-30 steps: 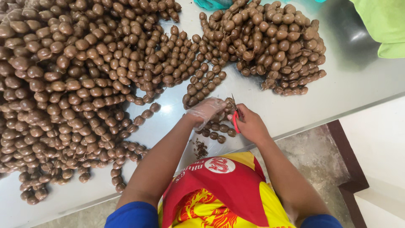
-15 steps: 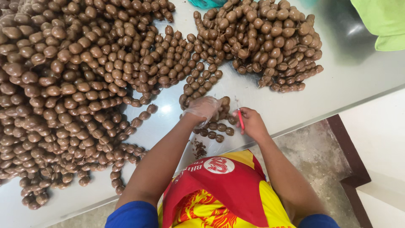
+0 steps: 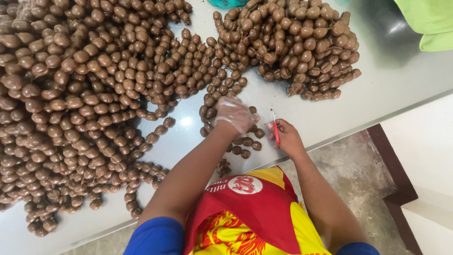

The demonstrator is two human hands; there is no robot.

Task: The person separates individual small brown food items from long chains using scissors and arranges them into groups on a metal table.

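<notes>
Your left hand, in a clear plastic glove, presses curled onto a short string of small round brown sausage links; whether it grips cannot be told. Your right hand pinches small red-handled scissors. A few cut links lie beneath; the large linked heap remains uncut.

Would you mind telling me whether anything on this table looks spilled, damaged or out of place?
Nothing stands out. The brown sausage strings lie heaped on the steel table, a smaller heap apart. The gloved left hand rests on a short string; the right hand holds a red-handled tool.
</notes>
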